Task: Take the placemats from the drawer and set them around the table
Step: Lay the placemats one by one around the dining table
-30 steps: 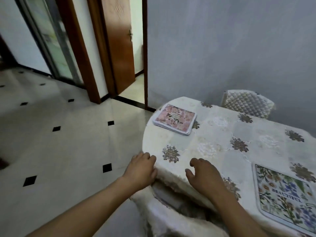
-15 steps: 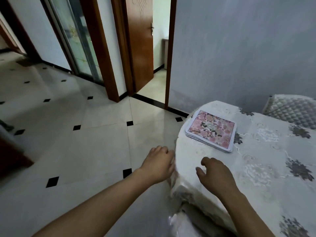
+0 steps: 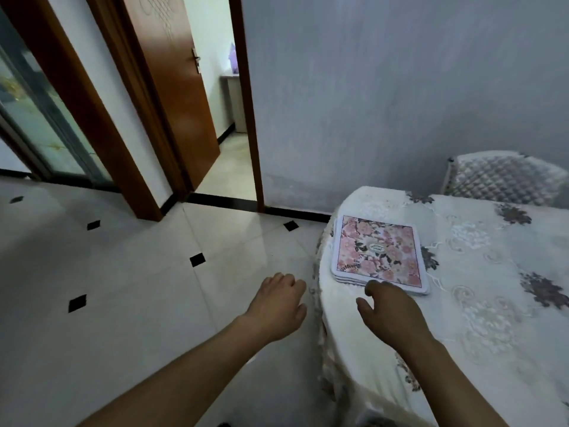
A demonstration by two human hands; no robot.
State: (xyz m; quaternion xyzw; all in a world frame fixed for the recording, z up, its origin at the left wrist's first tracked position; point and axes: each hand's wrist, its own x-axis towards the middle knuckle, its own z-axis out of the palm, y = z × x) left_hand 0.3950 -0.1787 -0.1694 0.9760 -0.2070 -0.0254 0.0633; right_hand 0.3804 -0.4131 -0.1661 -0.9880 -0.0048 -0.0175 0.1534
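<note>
Placemats (image 3: 379,253): your pink floral stack lies on the table (image 3: 480,303) at its rounded end, at 1 o'clock from your hands; edges of several mats show beneath the top one
Left hand (image 3: 278,306): yours, off the table's edge above the floor tiles (image 3: 123,272); fingers loosely curled, holding nothing
Right hand (image 3: 389,312): over the tablecloth; fingers bent and spread, empty, tips just beside the stack's near edge
Chair (image 3: 505,177): quilted back at 2 o'clock, against the wall

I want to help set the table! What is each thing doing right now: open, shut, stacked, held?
Pink floral square placemats: stacked on the table corner, not held.
Brown wooden door: open.
Left hand: empty, fingers curled, beside the table.
Right hand: empty, open, at the stack's near edge.
White embroidered tablecloth: spread over the table.
</note>
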